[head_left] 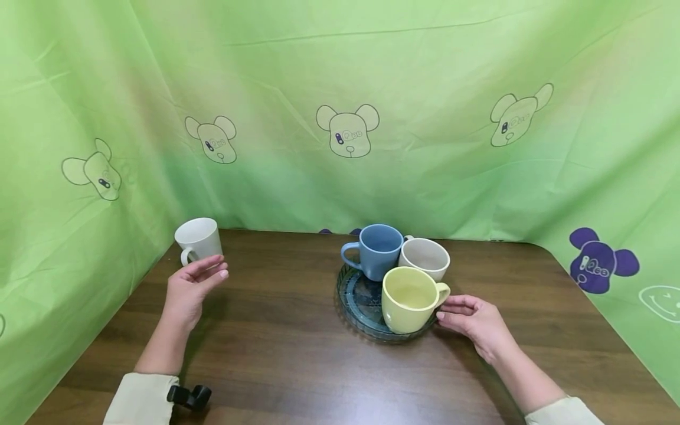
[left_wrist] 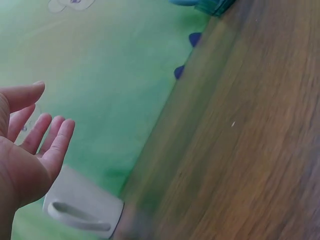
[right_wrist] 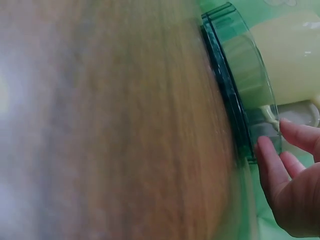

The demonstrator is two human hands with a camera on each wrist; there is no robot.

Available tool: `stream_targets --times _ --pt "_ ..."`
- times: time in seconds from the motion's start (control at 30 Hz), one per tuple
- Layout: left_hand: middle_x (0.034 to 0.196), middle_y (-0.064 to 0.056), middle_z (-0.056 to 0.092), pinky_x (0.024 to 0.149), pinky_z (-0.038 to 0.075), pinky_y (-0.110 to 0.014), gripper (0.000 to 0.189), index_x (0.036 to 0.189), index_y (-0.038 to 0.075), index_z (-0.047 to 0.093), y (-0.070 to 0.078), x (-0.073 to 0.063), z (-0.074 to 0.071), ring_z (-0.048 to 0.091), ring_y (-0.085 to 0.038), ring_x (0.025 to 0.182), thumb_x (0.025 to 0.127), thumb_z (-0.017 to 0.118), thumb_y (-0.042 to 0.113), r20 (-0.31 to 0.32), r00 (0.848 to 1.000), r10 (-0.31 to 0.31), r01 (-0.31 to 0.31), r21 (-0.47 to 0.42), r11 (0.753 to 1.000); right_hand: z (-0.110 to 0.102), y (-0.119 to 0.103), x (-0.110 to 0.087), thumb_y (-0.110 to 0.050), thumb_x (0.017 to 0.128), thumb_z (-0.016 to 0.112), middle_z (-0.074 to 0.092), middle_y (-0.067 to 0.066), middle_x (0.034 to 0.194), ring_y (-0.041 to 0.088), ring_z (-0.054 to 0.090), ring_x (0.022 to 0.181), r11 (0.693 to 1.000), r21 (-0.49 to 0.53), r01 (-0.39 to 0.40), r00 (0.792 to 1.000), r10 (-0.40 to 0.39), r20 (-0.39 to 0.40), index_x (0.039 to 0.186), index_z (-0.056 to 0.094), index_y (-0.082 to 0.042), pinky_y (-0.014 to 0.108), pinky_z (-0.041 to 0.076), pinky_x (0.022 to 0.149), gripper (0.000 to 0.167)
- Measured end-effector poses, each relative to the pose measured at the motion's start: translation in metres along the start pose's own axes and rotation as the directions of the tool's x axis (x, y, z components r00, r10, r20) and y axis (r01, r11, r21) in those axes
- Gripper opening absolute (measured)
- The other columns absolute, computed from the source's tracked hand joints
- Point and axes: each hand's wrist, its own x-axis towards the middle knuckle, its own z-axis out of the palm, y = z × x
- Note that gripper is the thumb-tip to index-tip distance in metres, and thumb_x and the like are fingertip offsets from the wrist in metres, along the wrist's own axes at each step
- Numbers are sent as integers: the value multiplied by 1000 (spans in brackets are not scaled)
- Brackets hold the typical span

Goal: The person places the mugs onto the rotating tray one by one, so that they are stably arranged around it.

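Observation:
A white mug (head_left: 199,239) stands at the table's far left, its handle toward me. My left hand (head_left: 193,289) is raised in front of this mug, fingers spread loosely and holding nothing; the left wrist view shows the mug (left_wrist: 82,205) just past the palm. On a round blue-green glass dish (head_left: 363,316) stand a blue mug (head_left: 379,254), an off-white mug (head_left: 425,260) and, nearest me, a yellow mug (head_left: 409,301). My right hand (head_left: 475,324) is at the dish's right edge, below the yellow handle. In the right wrist view its extended fingertips (right_wrist: 264,145) overlap the clear rim (right_wrist: 257,55).
A brown wooden table (head_left: 297,366) lies under everything. Green cloth (head_left: 276,71) with printed bear heads hangs along the back and both sides. A black strap-like piece (head_left: 189,397) sits at my left cuff.

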Motion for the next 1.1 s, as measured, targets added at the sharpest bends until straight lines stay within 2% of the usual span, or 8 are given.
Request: stream_targets --times 0.23,0.43,0.53,0.67,0.8,0.9,1.0,1.1 --pt "90 -1 75 79 56 -19 31 106 -2 73 4 1 -13 71 -9 86 80 69 -17 -89 996 25 -28 -31 999 -5 -3 6 15 81 68 72 -3 93 13 70 86 997 -55 60 998 -59 22 110 64 -1 27 58 78 34" --pt "90 -2 75 76 57 -20 32 104 -5 72 5 4 -21 71 -10 83 78 67 -22 -155 985 71 -78 -43 996 -8 -2 12 15 83 65 70 -1 96 13 70 85 999 -46 27 997 -24 75 124 52 14 28 58 79 43" --pt "90 -4 75 75 57 -20 32 106 -8 71 6 6 -25 71 -11 82 78 68 -22 -201 977 70 -83 -56 995 -8 -2 13 15 84 63 70 0 96 14 70 84 1000 -22 1 995 1 97 122 54 13 28 58 79 39" --pt "89 -5 75 74 57 -20 33 106 -8 71 7 8 -31 71 -12 81 76 70 -21 -273 961 36 -58 -70 996 -8 -3 12 15 84 64 71 1 94 15 71 83 1000 0 -25 996 25 90 114 61 2 28 58 80 32" --pt "86 -2 75 74 57 -18 34 106 -5 72 6 10 -36 70 -11 81 75 72 -19 -337 941 5 -27 -62 998 -6 -3 9 12 83 67 72 0 90 15 71 81 999 -22 -45 997 46 55 111 62 -1 26 58 78 32" --pt "87 0 75 73 56 -16 35 107 -4 72 5 13 -40 70 -10 81 75 74 -17 -373 928 -1 -20 -52 998 -5 -3 7 11 81 70 72 -1 90 14 71 81 998 -49 -46 999 47 26 118 58 6 26 58 78 39" --pt "88 0 74 72 55 -14 35 107 -4 72 3 15 -43 69 -9 80 75 75 -16 -403 915 4 -21 -39 999 -2 -3 5 10 81 71 72 -1 90 13 71 81 996 -79 -36 999 37 5 128 48 18 27 58 78 53" --pt "87 1 74 71 54 -12 34 107 -3 73 1 18 -44 67 -9 81 75 76 -15 -431 902 16 -19 -3 1000 -1 -3 3 10 80 71 72 0 90 14 71 81 995 -96 -41 999 40 -14 132 39 24 27 58 78 62"
